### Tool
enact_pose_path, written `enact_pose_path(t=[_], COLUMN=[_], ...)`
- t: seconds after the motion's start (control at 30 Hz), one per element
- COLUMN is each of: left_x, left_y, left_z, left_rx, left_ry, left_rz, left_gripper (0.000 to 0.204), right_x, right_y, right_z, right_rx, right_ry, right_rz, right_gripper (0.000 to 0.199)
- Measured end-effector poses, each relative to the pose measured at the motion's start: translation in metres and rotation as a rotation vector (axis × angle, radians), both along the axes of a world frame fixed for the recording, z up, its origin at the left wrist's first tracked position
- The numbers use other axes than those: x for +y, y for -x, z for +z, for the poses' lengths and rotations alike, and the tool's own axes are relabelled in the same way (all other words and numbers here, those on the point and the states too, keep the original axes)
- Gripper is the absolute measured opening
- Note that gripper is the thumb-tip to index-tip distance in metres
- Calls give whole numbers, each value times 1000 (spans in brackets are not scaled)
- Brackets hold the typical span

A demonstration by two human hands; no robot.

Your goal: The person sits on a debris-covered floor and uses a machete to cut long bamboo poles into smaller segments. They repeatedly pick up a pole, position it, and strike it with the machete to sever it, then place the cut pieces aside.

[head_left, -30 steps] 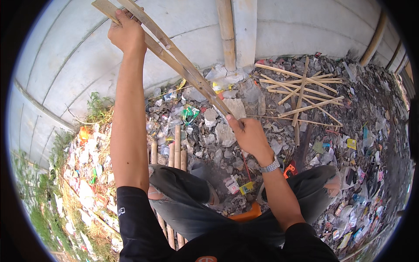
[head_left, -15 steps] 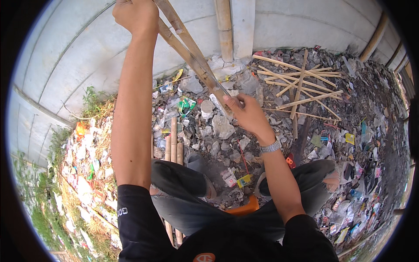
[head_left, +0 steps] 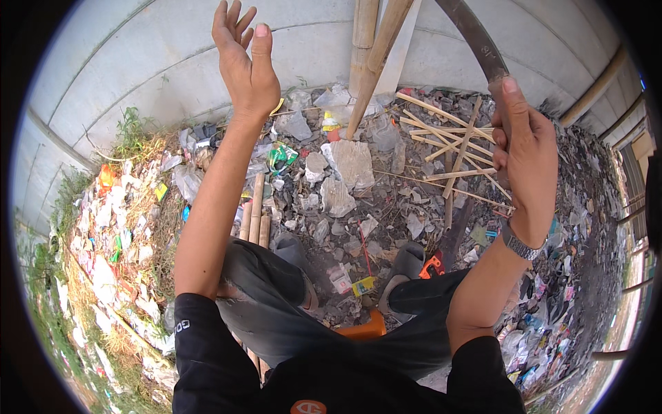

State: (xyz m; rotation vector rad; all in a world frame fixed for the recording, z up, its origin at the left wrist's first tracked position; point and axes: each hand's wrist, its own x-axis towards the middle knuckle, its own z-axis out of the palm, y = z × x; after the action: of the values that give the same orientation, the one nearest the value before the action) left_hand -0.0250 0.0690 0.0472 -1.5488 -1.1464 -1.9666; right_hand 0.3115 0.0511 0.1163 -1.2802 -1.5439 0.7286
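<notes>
My left hand (head_left: 243, 65) is raised high with its fingers spread and holds nothing. Just right of it, split bamboo lengths (head_left: 376, 52) lean against the grey concrete wall, apart from the hand. My right hand (head_left: 525, 155) is lifted at the right and grips the handle of a dark curved blade (head_left: 474, 33) that arcs up and left above it. A wristwatch (head_left: 518, 243) sits on that wrist. I am seated on a low orange stool (head_left: 360, 327) with my knees apart.
Thin bamboo strips (head_left: 452, 141) lie crossed on the ground ahead of my right hand. Short bamboo pieces (head_left: 255, 215) rest by my left knee. Broken concrete chunks (head_left: 352, 164) and scattered litter cover the ground. Grass (head_left: 127, 134) grows along the wall at left.
My left hand let go of the bamboo it held up and now stands open. The bamboo now leans on the wall. My right hand rose to the right with the blade.
</notes>
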Motion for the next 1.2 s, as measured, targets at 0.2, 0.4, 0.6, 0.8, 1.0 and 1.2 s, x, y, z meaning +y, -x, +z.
enact_pose_path(t=[0.2,0.4,0.6,0.8,1.0,1.2], left_x=[-12,-10,-25,-16,-18,-25], left_y=[41,11,29,56,57,58], left_z=[-44,-44,-54,-61,-59,-71], left_rx=[-222,-214,-105,-200,-284,-304], left_ry=[295,295,328,299,292,404], left_rz=[85,-2,24,39,40,104], left_gripper=[73,74,70,76,77,78], right_x=[53,127,75,11,45,134], right_y=[13,52,3,-43,-7,47], right_z=[-110,-199,-23,163,24,-276], right_rx=[-394,-278,-74,-4,-239,-250], right_ry=[55,103,102,-38,89,331], right_rz=[138,150,165,74,77,74], right_gripper=[70,72,64,57,57,77])
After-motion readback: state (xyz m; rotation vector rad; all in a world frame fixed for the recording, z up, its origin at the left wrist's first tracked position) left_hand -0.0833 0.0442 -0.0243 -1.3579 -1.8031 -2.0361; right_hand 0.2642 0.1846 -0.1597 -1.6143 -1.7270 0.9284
